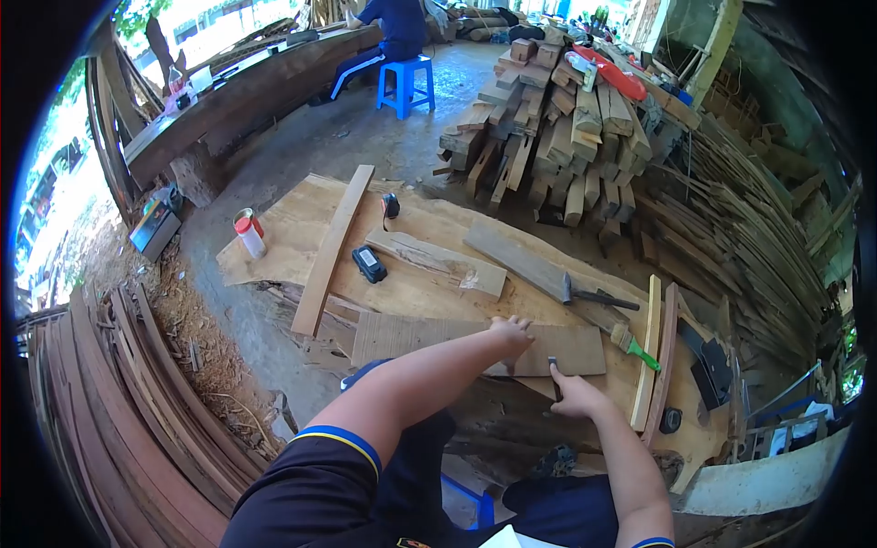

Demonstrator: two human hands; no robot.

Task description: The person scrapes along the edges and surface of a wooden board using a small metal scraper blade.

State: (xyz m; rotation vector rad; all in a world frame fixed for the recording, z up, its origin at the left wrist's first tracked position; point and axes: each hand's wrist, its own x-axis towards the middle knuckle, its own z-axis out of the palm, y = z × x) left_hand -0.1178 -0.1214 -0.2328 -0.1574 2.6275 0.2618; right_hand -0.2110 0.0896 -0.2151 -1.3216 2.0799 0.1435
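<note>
My left hand [512, 338] rests on a flat brown board [402, 338] along the near edge of the workbench slab, its fingers spread and holding nothing. My right hand [581, 398] is closed around a narrow hand tool [555, 379] with a dark shaft and a pale metal end. That end meets or hovers over the board's front edge; I cannot tell which. To the right of the board, a brush with a green handle [639, 352] lies on the slab. Farther back is a hammer [598, 298], its head by a grey board [516, 260].
The wide wooden slab [283, 215] also bears a long plank [333, 251], a black battery pack [369, 264], a tape measure [390, 206] and a red-and-white container [248, 236]. Stacked timber [566, 137] stands behind. Another person [397, 27] sits on a blue stool [405, 87].
</note>
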